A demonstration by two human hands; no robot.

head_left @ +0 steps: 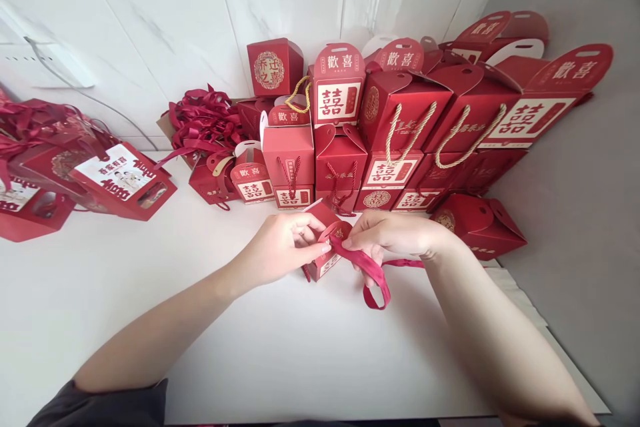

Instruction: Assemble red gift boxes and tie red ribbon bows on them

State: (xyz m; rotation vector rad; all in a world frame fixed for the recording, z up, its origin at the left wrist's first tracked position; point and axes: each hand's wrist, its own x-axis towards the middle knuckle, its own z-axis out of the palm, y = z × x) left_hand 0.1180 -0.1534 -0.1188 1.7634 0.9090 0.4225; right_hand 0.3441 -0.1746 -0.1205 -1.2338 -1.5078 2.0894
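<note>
In the middle of the white table stands a small red gift box [327, 268] with a pale printed panel. My left hand [286, 247] is closed at the top left of the box, thumb against its upper edge. A dark-red satin ribbon [361, 259] lies across the top of the box. It loops down in front and trails off to the right behind my wrist. From the right, my right hand [385, 235] pinches the ribbon at the box top. My fingers cover part of the box's upper flaps.
Stacked red gift boxes [340, 103] with rope handles line the back wall. A heap of loose ribbons [210, 117] sits at the back left. Several ribboned boxes [123, 180] lie at the far left. A grey wall [575, 213] bounds the right side.
</note>
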